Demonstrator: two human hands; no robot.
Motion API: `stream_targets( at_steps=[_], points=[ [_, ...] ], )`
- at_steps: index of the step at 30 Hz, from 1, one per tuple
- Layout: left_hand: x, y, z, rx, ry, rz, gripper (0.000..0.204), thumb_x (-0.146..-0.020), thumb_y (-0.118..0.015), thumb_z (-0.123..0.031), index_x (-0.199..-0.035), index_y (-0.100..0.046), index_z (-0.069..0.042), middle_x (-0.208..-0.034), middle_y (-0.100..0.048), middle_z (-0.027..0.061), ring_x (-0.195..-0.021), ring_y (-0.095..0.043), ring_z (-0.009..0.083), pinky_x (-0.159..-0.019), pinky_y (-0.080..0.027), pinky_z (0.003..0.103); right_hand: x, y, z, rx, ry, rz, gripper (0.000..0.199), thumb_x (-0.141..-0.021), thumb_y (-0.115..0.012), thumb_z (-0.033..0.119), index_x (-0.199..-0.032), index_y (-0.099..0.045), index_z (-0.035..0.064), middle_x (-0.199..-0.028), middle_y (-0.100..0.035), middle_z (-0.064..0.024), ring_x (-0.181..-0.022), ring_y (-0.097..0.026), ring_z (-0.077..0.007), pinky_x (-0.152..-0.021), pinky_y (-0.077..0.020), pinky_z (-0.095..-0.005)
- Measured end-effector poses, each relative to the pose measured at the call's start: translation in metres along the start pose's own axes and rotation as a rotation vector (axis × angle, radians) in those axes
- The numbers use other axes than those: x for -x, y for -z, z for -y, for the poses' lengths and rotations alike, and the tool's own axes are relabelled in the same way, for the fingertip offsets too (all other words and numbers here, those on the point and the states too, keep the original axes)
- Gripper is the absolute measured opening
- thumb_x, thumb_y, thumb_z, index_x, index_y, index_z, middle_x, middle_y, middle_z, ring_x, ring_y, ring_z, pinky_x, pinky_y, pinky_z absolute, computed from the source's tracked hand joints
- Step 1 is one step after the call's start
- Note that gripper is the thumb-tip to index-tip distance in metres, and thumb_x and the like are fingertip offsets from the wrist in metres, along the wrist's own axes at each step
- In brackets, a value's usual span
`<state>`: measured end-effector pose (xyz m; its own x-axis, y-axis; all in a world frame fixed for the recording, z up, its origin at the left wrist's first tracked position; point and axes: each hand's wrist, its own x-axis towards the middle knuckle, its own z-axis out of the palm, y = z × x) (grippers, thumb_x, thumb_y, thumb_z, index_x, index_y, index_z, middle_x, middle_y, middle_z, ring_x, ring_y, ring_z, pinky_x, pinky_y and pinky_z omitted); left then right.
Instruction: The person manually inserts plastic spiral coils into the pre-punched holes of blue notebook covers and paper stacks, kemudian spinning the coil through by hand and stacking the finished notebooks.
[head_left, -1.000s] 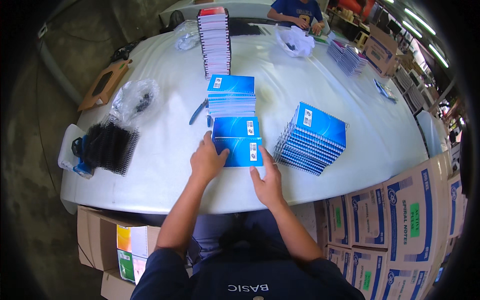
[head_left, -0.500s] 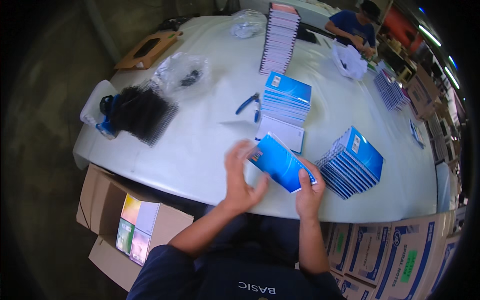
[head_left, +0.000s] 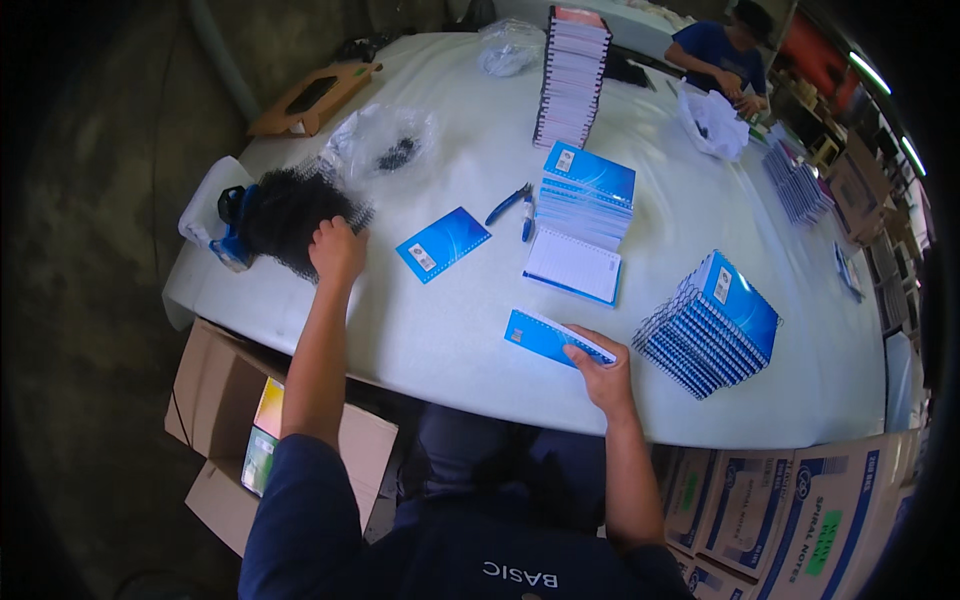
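Note:
My right hand point(head_left: 603, 372) grips an unbound blue notebook point(head_left: 545, 337) at its right end, thumb on top; the notebook is tilted, its punched edge up. To the left, my left hand point(head_left: 338, 250) is closed at the edge of a pile of black spiral coils point(head_left: 290, 215); the fingertips are partly hidden among the coils. Between my hands a loose blue cover point(head_left: 444, 245) with punched holes lies flat on the table. Beyond the notebook stands a stack of blue notebooks point(head_left: 588, 190), with an open white-paged notebook point(head_left: 572, 264) in front.
Bound blue notebooks point(head_left: 708, 325) are piled at right. Blue-handled pliers point(head_left: 507, 203) lie near the centre. A tall notebook stack point(head_left: 573, 80), plastic bags point(head_left: 385, 135) and a cardboard piece point(head_left: 313, 98) sit farther back. Cartons point(head_left: 800, 505) stand below; a person point(head_left: 722, 58) works opposite.
My left hand has left the notebook and reached leftward to the black coils. A loose blue cover now lies on the table. My right hand has tilted the notebook.

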<state>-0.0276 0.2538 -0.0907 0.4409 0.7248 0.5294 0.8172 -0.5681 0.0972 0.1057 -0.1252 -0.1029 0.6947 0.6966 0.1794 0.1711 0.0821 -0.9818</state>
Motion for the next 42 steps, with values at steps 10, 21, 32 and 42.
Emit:
stream_targets(
  at_steps=[10, 21, 32, 42],
  points=[
    [0.013, 0.028, -0.023, -0.005, 0.031, 0.516, 0.039, -0.08, -0.062, -0.045, -0.097, -0.063, -0.01, -0.097, -0.066, 0.0113, -0.09, -0.063, 0.0294, -0.076, -0.048, 0.041, 0.004, 0.008, -0.001, -0.053, 0.008, -0.038, 0.027, -0.084, -0.064, 0.003, -0.109, -0.063, -0.0041, -0.102, -0.067, -0.0095, -0.093, -0.06, -0.0113, -0.084, -0.0468, -0.0249],
    [0.033, 0.044, -0.016, -0.038, 0.01, 0.42, 0.028, -0.077, -0.065, -0.033, -0.086, -0.064, -0.006, -0.087, -0.066, 0.0156, -0.084, -0.064, 0.0338, -0.072, -0.05, 0.044, 0.005, 0.007, -0.001, -0.08, 0.022, -0.03, 0.026, -0.084, -0.063, 0.002, -0.109, -0.063, -0.0049, -0.102, -0.067, -0.009, -0.092, -0.059, -0.011, -0.084, -0.0468, -0.0244],
    [0.036, 0.043, -0.005, -0.058, 0.024, 0.347, 0.029, -0.078, -0.063, -0.033, -0.083, -0.065, -0.004, -0.092, -0.065, 0.0172, -0.084, -0.064, 0.0362, -0.072, -0.05, 0.045, 0.006, 0.007, -0.001, -0.097, -0.002, -0.04, 0.028, -0.082, -0.066, 0.002, -0.109, -0.063, -0.0039, -0.101, -0.066, -0.0085, -0.091, -0.06, -0.011, -0.084, -0.0468, -0.0243],
    [0.012, 0.06, 0.003, 0.155, 0.186, 0.121, 0.026, -0.075, -0.068, -0.034, -0.082, -0.065, -0.009, -0.094, -0.066, 0.0111, -0.086, -0.063, 0.0329, -0.071, -0.049, 0.042, 0.005, 0.006, -0.001, -0.064, 0.018, -0.036, 0.028, -0.082, -0.066, 0.002, -0.109, -0.063, -0.0037, -0.101, -0.066, -0.0081, -0.091, -0.06, -0.0107, -0.083, -0.0468, -0.024]
  ],
)
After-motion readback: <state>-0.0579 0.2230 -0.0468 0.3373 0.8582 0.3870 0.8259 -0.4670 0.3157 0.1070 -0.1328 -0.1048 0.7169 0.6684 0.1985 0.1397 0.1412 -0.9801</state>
